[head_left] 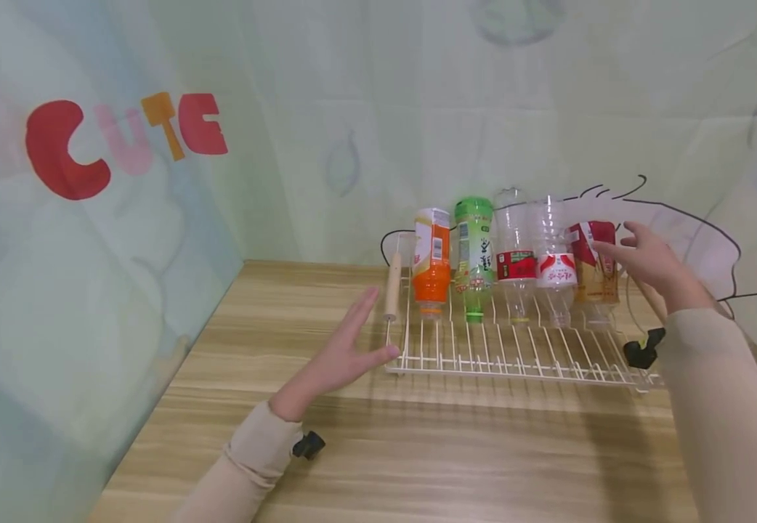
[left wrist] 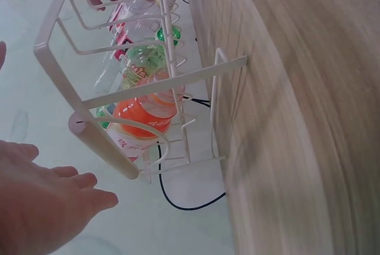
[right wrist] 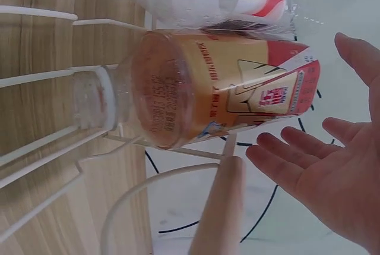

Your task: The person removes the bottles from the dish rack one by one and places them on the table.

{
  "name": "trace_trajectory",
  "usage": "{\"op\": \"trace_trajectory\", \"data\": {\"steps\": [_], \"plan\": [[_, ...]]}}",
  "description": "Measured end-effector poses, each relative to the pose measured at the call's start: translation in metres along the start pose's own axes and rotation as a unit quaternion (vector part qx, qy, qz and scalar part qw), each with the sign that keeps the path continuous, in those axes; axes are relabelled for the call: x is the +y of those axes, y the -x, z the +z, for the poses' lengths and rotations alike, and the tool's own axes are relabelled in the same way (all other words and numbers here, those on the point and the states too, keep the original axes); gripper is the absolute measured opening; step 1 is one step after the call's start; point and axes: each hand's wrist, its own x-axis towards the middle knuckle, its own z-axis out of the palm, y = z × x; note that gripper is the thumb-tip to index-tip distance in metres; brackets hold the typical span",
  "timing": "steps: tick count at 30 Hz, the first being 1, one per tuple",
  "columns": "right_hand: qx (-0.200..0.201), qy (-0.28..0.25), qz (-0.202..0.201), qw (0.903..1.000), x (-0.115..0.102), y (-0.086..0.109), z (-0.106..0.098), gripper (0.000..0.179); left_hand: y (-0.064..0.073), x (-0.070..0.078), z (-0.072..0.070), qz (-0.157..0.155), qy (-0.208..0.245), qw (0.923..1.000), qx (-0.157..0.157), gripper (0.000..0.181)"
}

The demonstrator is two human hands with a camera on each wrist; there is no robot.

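A white wire rack point(head_left: 509, 372) stands on the table, with several empty plastic bottles leaning in it neck down. From the left come an orange-labelled bottle point(head_left: 432, 261), a green bottle point(head_left: 474, 250), a clear red-labelled bottle point(head_left: 516, 265), a clear bottle with a red and white label point(head_left: 556, 270) and a red-and-tan bottle point(head_left: 594, 269). My left hand point(head_left: 346, 349), fingers extended, is beside the rack's left wooden handle point(head_left: 393, 287), apart from it in the left wrist view. My right hand point(right wrist: 332, 160) spreads its fingers near the red-and-tan bottle's upper end, gripping nothing.
The right wooden handle point(right wrist: 222, 201) is below the red-and-tan bottle in the right wrist view. A wood-grain table point(head_left: 418, 450) extends in front of the rack. Printed curtains point(head_left: 326, 131) hang behind and at the left, close to the table's edges.
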Motion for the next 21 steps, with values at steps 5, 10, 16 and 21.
{"op": "trace_trajectory", "data": {"steps": [5,10,16,21], "plan": [[-0.013,-0.061,0.018,0.9979,0.006,-0.007,0.008,0.113,-0.001,-0.001,0.004,-0.004,0.007,0.9999,-0.011,0.094],[-0.02,-0.056,0.021,0.998,0.011,-0.012,0.013,0.113,0.0,-0.004,0.007,-0.009,0.002,0.9998,-0.018,0.096],[-0.035,-0.016,0.008,0.9992,0.014,-0.015,0.017,0.106,0.0,-0.006,0.01,-0.014,0.014,0.9996,-0.021,0.094],[-0.048,-0.018,0.005,0.9987,0.018,-0.015,0.02,0.103,0.0,-0.011,0.013,-0.008,0.018,0.9995,-0.023,0.094]]}}
